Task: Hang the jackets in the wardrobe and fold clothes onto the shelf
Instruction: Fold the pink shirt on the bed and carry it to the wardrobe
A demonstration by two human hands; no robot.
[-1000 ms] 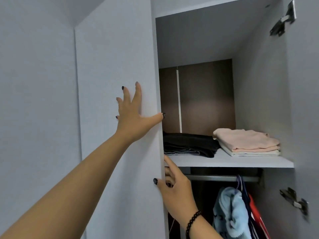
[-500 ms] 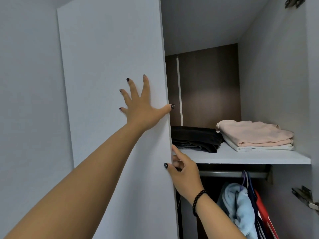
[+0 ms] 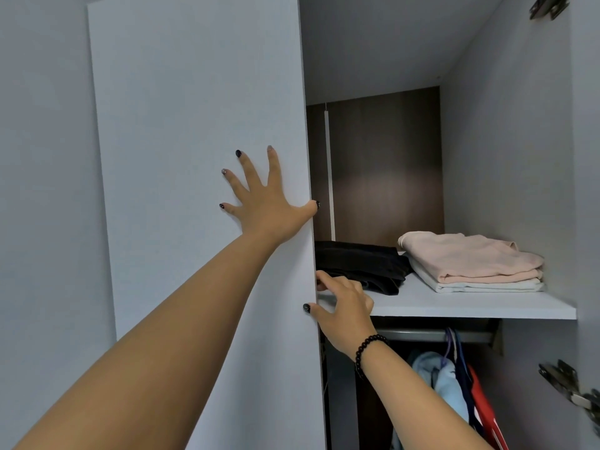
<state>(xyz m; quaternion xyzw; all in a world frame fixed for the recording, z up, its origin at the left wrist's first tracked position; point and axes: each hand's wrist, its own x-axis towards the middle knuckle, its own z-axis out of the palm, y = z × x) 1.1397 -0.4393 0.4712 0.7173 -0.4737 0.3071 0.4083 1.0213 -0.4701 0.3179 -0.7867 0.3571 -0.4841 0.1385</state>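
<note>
A folded black garment [image 3: 360, 266] is lying on the shelf [image 3: 470, 305] just beyond the right hand [image 3: 344, 306], with a pink and white folded stack [image 3: 470, 264] further right. Below the shelf, a light blue jacket [image 3: 441, 381] is hanging from the rail [image 3: 435, 336] beside 2 hangers [image 3: 467, 378]. The wardrobe door [image 3: 194, 125] is being pressed by the left hand [image 3: 269, 203], fingers spread flat, thumb hooked over its edge. The door's edge is being pinched lower down by the right hand, a bead bracelet [image 3: 367, 349] at its wrist.
</note>
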